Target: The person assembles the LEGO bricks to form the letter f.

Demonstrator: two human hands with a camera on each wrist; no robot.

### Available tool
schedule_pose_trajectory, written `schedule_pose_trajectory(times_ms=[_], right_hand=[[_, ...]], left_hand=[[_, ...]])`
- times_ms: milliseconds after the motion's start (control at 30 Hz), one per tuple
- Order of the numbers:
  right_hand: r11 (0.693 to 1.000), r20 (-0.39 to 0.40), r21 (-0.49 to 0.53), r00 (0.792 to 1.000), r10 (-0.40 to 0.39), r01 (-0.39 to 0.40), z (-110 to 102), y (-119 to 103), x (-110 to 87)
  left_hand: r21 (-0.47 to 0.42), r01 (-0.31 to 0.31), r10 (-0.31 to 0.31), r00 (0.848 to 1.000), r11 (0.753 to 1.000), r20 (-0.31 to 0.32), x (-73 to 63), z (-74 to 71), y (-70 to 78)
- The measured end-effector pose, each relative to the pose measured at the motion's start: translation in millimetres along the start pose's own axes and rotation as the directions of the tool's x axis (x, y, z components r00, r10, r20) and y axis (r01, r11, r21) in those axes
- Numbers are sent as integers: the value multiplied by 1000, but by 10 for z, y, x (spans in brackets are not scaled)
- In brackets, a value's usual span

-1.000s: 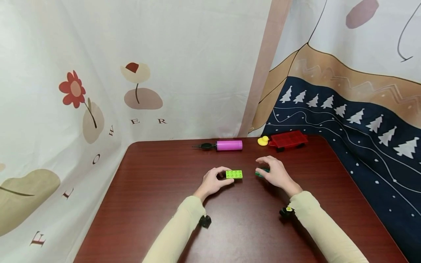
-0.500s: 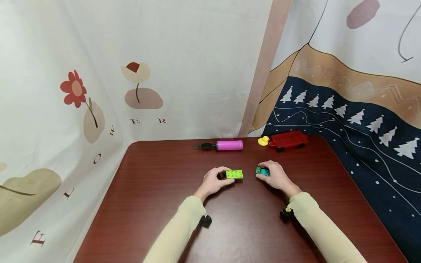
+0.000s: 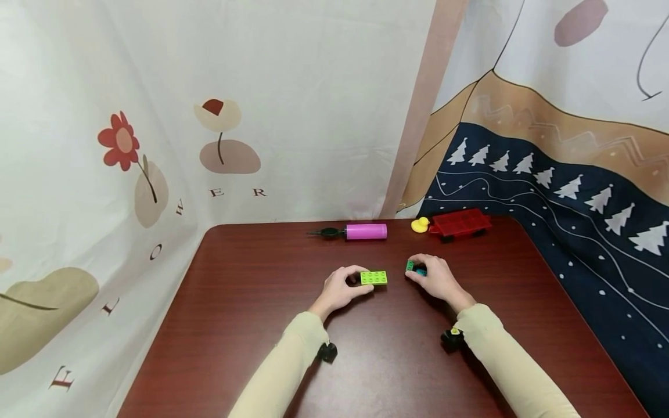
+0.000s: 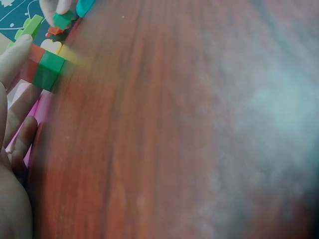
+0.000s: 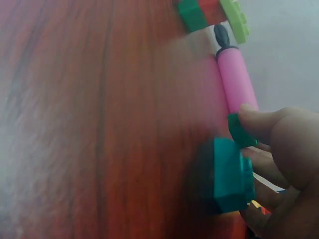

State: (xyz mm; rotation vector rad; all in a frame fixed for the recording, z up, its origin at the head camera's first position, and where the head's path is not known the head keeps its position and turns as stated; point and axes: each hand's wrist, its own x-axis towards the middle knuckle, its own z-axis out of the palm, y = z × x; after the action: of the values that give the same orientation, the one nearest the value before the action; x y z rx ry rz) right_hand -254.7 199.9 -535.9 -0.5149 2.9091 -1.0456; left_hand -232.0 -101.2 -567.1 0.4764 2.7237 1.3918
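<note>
The left hand [image 3: 338,290] holds a small brick stack between thumb and fingers, topped by a lime green toy building brick [image 3: 373,277]. In the left wrist view a red brick [image 4: 34,56] and a dark green brick [image 4: 49,70] sit beneath it. The right hand [image 3: 440,280] pinches a small green toy brick [image 3: 410,266] between thumb and fingertips. Under its palm a teal brick [image 5: 228,179] lies on the table, studs toward the curled fingers. Whether those fingers touch the teal brick I cannot tell.
Along the back of the brown table [image 3: 261,325] lie a purple hand pump [image 3: 366,231] with a black nozzle, a yellow rubber duck [image 3: 420,224] and a red toy wagon [image 3: 461,223]. Printed fabric [image 3: 313,116] hangs behind the table's far edge.
The right hand's fingers have come down and closed on the green brick, which has shifted slightly away from the teal one. The left hand stays put with its brick stack.
</note>
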Motion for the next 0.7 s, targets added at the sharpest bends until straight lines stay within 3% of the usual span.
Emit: schedule_pose_trajectory(times_ms=[200,700], right_hand=[[993,-49,119,999,-7,13,8,-167,30],[935,-69,293,980,-186,198,200,-568,80]], left_hand=[[8,6,-6,1000,1000,3,2,-3,8],[16,13,-13,1000,1000,14,8,-2,33]])
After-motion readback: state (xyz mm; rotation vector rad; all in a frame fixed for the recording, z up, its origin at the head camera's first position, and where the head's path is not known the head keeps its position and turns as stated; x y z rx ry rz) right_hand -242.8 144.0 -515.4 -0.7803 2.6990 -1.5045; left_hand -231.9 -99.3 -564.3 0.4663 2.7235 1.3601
